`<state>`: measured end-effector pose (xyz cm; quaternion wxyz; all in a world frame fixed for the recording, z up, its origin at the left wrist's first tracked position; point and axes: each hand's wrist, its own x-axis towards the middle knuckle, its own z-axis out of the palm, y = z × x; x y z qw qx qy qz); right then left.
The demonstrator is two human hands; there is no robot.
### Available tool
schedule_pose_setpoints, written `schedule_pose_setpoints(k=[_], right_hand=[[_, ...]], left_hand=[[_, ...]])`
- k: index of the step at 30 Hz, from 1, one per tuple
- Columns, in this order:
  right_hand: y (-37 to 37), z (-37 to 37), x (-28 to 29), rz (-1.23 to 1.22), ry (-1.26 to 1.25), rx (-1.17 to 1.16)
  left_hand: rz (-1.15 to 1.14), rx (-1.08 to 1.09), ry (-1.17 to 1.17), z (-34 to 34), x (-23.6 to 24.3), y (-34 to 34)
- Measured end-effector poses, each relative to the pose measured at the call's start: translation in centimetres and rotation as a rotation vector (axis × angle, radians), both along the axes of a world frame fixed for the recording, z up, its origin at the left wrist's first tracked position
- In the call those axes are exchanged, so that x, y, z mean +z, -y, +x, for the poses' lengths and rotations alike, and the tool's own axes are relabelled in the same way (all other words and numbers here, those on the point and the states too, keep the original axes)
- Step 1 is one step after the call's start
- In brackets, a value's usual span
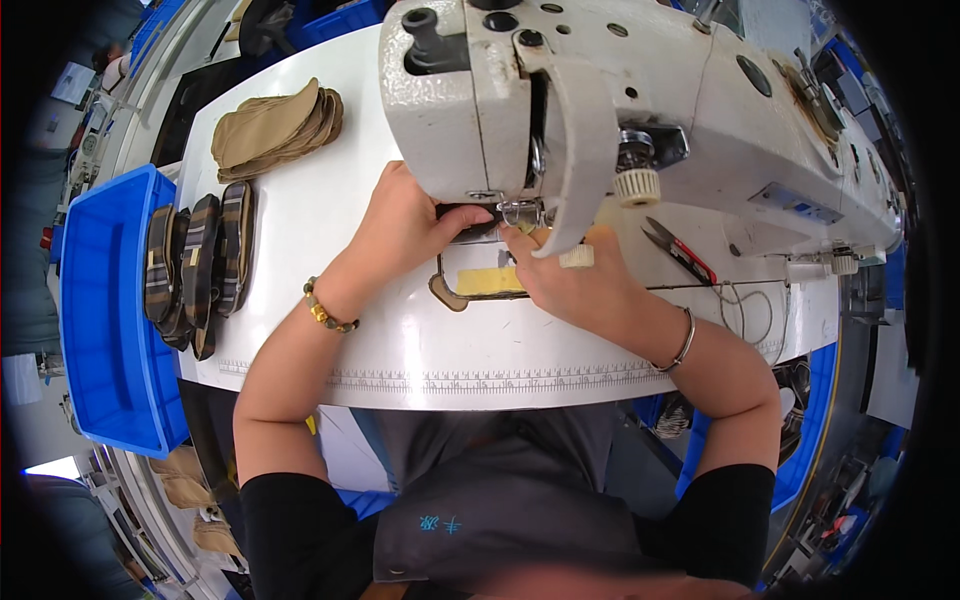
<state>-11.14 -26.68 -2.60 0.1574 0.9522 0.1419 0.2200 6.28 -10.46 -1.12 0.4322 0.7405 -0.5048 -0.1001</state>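
Two bare hands work close together under the head of a white sewing machine (pixel 430 130), seen from the head camera, the one view I have. The left hand (pixel 405 220) comes in from the left, its thumb stretched along a small dark piece of cloth (pixel 478 229) that lies right by the metal presser foot (pixel 520 212); its other fingers are partly hidden, so I cannot tell whether they are clamped on the cloth. The right hand (pixel 575 280) is bent in from the other side, fingertips near the foot and partly behind the machine's curved white bar (pixel 588 140); whether they pinch anything, I cannot tell. A bead bracelet (pixel 325 312) circles the left wrist and a metal bangle (pixel 688 340) the right. Just in front of the foot, a yellow strip (pixel 488 281) lies on the white table (pixel 300 290). Red and black snips (pixel 680 252) lie to the right of the right hand, a loose cord (pixel 745 300) near them. Along the table's near edge runs a ruler (pixel 480 382). Over on the left sit a stack of tan cloth pieces (pixel 270 130), some plaid pieces (pixel 200 265) and, beside those, a blue bin (pixel 110 310).
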Motion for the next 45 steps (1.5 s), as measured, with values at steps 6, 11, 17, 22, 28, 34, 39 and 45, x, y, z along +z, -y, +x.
schedule_pose_setpoints(k=[6,11,17,22,28,34,39,45], right_hand=[[0.0,0.1,-0.1,0.115,-0.056,-0.029],[-0.1,0.1,0.1,-0.055,-0.036,-0.039],[-0.1,0.7,-0.7,0.343,-0.078,0.065],[0.4,0.8,-1.0,0.331,-0.022,0.119],[0.8,1.3,-1.7,0.41,-0.053,0.174],[1.0,1.0,-0.5,0.4,-0.182,0.14],[0.6,0.9,0.1,0.418,-0.144,0.125],[0.4,0.9,0.3,0.488,-0.12,0.103]], left_hand=[[-0.007,0.049,0.047,-0.6,-0.5,0.2],[0.174,0.171,0.145,-1.7,0.6,0.0],[0.112,0.158,0.12,-2.0,0.7,-0.2],[0.223,0.199,0.34,-2.6,2.0,0.1],[0.179,0.217,0.337,-2.7,2.0,0.1],[0.179,0.237,0.335,-3.1,2.3,0.4],[0.137,0.246,0.38,-2.8,1.7,0.3],[0.118,0.258,0.452,-2.7,1.5,0.7]])
